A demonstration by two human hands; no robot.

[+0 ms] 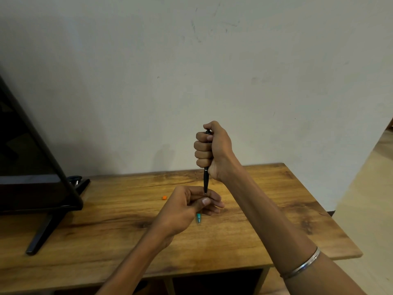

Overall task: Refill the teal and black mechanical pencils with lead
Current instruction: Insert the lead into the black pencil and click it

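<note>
A bench (244, 237) stands against the wall (191, 71). On its left end sits a monitor (25, 162) on a stand. Above the middle of the bench, the right hand (212, 151) holds one pencil (206, 179) upright, tip down onto the fingers of the left hand (187, 206) below it. A second pencil (198, 218) lies on the bench under the left hand. A small cap (164, 197) lies on the bench left of the hands.

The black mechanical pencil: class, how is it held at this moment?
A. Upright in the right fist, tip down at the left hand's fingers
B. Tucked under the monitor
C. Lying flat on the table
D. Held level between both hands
A: the right hand grips the black mechanical pencil upright in a fist, its tip meeting the left hand just above the table.
</note>
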